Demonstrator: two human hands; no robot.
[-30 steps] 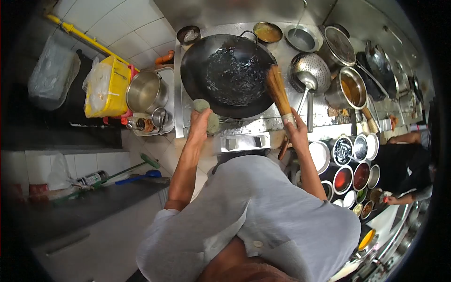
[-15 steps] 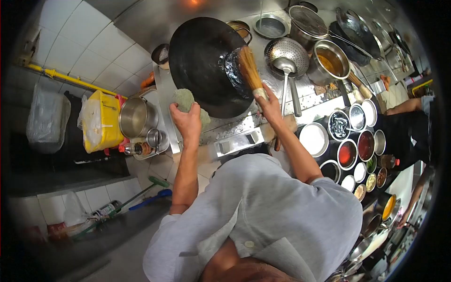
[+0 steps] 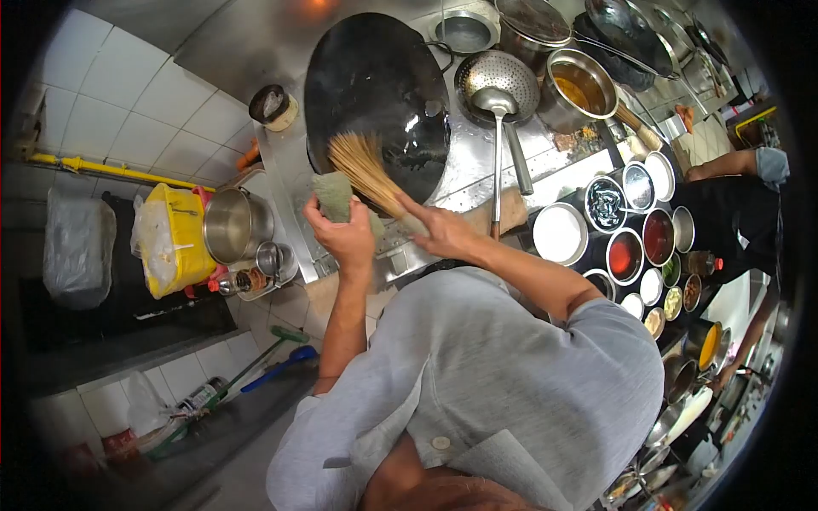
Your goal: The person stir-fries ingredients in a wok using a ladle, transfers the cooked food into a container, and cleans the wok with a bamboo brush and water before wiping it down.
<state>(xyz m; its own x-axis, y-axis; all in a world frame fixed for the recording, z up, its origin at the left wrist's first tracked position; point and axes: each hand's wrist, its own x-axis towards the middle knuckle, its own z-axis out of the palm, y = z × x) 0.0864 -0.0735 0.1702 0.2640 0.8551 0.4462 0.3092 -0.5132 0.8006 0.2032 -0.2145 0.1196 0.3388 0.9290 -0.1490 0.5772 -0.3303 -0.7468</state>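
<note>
A large black wok [image 3: 366,77] is tilted on the steel stove, its inside wet and shiny. My left hand [image 3: 342,238] is closed around a grey-green cloth [image 3: 334,196] at the wok's near left rim; the cloth hides whatever part of the rim lies beneath it. In my right hand [image 3: 443,232] is the pale-wrapped handle of a bamboo wok brush [image 3: 362,166]. The brush's splayed bristles rest inside the near left part of the wok, close to the cloth.
Right of the wok lie a perforated strainer [image 3: 467,85] with a ladle [image 3: 495,100] on it, and a pot of brown liquid [image 3: 607,106]. Several seasoning containers [image 3: 582,243] stand nearer me. Another person's arm [image 3: 724,164] is at far right. A yellow tub [image 3: 175,243] stands left.
My right hand has swept the brush left and toward me, from the wok's right side to its near left side. My left hand still grips the cloth. The camera view has shifted slightly.
</note>
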